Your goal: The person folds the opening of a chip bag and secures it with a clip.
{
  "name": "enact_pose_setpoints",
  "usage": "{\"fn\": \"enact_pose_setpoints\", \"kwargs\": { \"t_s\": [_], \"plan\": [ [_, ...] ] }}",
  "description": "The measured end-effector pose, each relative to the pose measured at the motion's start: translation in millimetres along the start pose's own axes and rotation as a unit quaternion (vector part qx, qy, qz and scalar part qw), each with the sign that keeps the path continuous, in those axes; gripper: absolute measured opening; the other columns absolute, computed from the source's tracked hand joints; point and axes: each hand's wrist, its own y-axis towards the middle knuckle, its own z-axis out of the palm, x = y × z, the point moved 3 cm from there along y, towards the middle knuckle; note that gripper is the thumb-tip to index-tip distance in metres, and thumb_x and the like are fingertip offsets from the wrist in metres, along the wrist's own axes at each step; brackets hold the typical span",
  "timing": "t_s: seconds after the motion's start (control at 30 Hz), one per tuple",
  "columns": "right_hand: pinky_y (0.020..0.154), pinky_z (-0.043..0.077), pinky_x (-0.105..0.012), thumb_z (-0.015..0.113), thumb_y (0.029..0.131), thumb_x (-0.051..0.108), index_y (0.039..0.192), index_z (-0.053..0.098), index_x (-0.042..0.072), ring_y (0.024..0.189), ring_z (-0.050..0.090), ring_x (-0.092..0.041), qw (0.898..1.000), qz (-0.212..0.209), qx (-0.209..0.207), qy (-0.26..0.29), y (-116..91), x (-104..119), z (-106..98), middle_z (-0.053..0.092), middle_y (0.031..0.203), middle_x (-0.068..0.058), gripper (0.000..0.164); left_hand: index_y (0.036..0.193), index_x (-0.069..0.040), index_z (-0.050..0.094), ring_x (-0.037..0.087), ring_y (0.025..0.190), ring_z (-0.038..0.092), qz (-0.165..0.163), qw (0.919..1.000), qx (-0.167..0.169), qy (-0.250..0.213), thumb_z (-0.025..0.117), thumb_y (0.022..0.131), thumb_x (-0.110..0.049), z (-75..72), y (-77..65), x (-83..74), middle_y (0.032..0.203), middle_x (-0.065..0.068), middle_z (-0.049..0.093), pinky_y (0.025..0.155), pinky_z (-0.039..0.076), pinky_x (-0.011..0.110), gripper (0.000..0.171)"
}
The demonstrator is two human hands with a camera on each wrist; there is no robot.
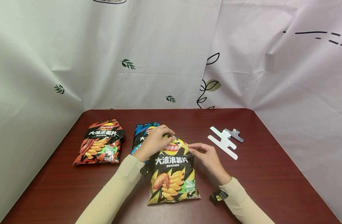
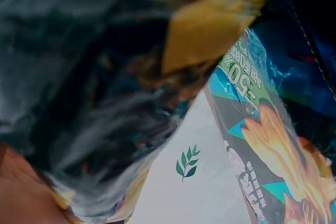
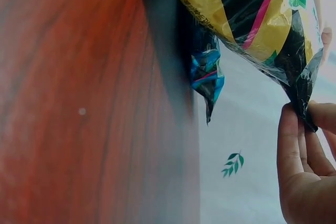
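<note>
Head view shows the right hand (image 1: 208, 158) pinching the far right corner of a yellow-and-black chip bag (image 1: 173, 174), while the left hand (image 1: 155, 141) grasps its far left edge, fingers bent over it. The bag is in the middle of the near part of the bench (image 1: 260, 180), printed side facing the person: a red-and-yellow logo, large white characters on black, a chicken wing and ridged chips, and a green patch reading -50. It looks plump and glossy, with jagged yellow stripes; in the right wrist view, the pinched corner narrows to a crumpled black point. Just beyond the left hand, a blue chip bag (image 1: 140, 133) is partly hidden. Farther left lies a red chip bag (image 1: 103, 140). Toward the far right, a white clip (image 1: 224, 143) lies beside a grey clip (image 1: 236, 136).
</note>
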Motion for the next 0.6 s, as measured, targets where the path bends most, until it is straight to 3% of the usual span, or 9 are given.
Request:
{"fn": "enact_pose_setpoints", "kwargs": {
  "t_s": [0.27,0.6],
  "plan": [
    [0.079,0.052,-0.02,0.074,0.085,0.015,0.12,0.067,0.003,0.089,0.068,-0.004,1.0,0.012,0.001,-0.017,1.0,-1.6,-0.1,0.073,0.102,-0.015,0.038,0.111,-0.015,0.072,0.014,0.089,0.057,-0.007,0.9999,0.004,0.01,0.068,0.09,-0.024,-0.6,-0.8,0.0,0.104,-0.001,0.065,0.073,0.049,0.03,0.023],
    [0.077,0.052,-0.018,0.075,0.084,0.016,0.116,0.07,0.003,0.088,0.068,-0.005,0.999,0.028,-0.006,-0.018,1.0,-2.4,1.1,0.073,0.099,-0.016,0.035,0.11,-0.014,0.073,0.014,0.087,0.057,0.01,0.9993,0.019,0.03,0.067,0.091,-0.024,-0.2,-0.2,2.6,0.103,0.0,0.065,0.071,0.048,0.029,0.022]
  ]
}}
